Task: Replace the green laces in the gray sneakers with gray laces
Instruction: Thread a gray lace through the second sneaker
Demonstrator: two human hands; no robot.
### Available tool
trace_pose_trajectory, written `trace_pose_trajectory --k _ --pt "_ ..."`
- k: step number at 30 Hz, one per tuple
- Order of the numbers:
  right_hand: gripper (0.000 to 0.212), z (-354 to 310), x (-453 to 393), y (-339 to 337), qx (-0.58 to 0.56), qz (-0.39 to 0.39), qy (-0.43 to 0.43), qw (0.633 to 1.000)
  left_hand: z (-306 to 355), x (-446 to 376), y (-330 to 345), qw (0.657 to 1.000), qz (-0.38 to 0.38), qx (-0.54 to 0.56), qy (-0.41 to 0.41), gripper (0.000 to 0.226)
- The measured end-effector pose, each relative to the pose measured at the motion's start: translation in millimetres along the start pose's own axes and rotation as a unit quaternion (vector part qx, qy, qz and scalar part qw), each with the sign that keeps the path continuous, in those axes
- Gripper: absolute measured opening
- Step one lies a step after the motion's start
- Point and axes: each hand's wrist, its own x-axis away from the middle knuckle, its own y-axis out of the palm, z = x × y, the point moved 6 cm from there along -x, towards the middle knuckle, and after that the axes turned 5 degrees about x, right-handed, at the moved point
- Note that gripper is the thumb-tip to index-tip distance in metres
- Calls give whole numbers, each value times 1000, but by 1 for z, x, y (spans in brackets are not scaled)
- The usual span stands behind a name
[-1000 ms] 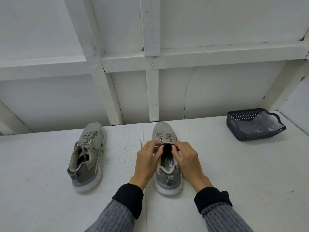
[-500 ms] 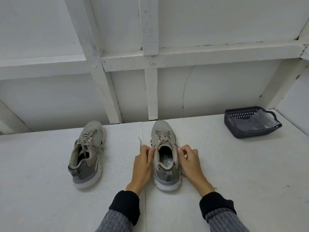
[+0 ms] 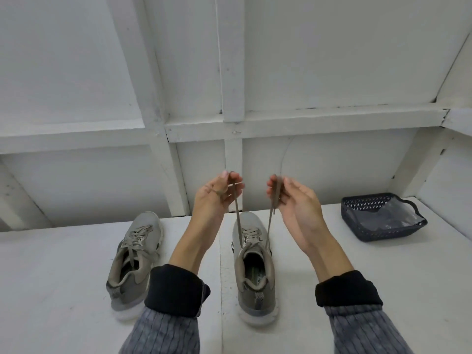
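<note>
Two gray sneakers stand on the white table (image 3: 357, 277), toes pointing away from me. The right sneaker (image 3: 255, 282) is in front of me, and its two lace ends (image 3: 238, 221) rise taut from the top eyelets. My left hand (image 3: 217, 198) pinches the left lace end, raised above the shoe. My right hand (image 3: 293, 200) pinches the right lace end at the same height. The left sneaker (image 3: 135, 264) sits apart to the left, laced, with its lace ends loose.
A dark plastic basket (image 3: 383, 233) holding a clear bag sits at the back right of the table. A white framed wall (image 3: 229, 72) rises right behind the table.
Both hands left the sides of the right sneaker's collar and rose well above it, pulling the two lace ends up taut. The camera view tilted upward.
</note>
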Motion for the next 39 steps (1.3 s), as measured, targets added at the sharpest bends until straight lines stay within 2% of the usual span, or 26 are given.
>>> trace_pose_trajectory --k 3,9,12,15,18,20,23,25,28,29,31,33,34,36,37,39 --pt "25 -25 -6 13 2 -23 -41 999 29 -9 13 999 -5 27 35 33" --pt "15 -50 -7 21 130 6 -133 983 38 -15 17 995 -34 -51 85 17" --pt "13 -48 -4 17 151 36 -136 978 27 -11 14 996 -13 -48 78 32" --pt "6 -37 -2 7 174 73 -103 977 13 -8 8 997 23 -48 58 29" --pt "3 -17 0 -2 189 77 -25 979 1 -5 5 994 23 -89 52 16" --pt "8 -1 4 -8 182 78 34 980 -7 -3 3 988 26 -142 54 6" --pt "25 17 11 -10 132 76 108 982 -22 -2 -2 969 14 -241 55 8" --pt "31 24 14 -12 92 85 132 983 -32 2 -5 952 1 -304 47 8" --pt "19 30 14 -19 85 112 135 981 -43 7 -10 937 -14 -346 35 4" --pt "15 32 13 -20 81 117 135 981 -47 8 -13 937 -23 -349 13 10" --pt "9 34 13 -22 58 121 130 982 -61 11 -17 956 -58 -269 -102 25" --pt "9 32 12 -23 31 120 109 986 -73 17 -15 965 -91 -42 -243 22" --pt "11 31 13 -22 18 112 93 989 -76 19 -13 948 -98 100 -287 16" --pt "18 27 13 -18 9 80 52 995 -74 18 -12 905 -95 295 -292 36" --pt "19 24 15 -16 35 62 31 997 -75 16 -13 900 -83 323 -281 40" --pt "15 20 17 -12 150 37 -9 988 -79 14 -16 928 -46 266 -258 30"
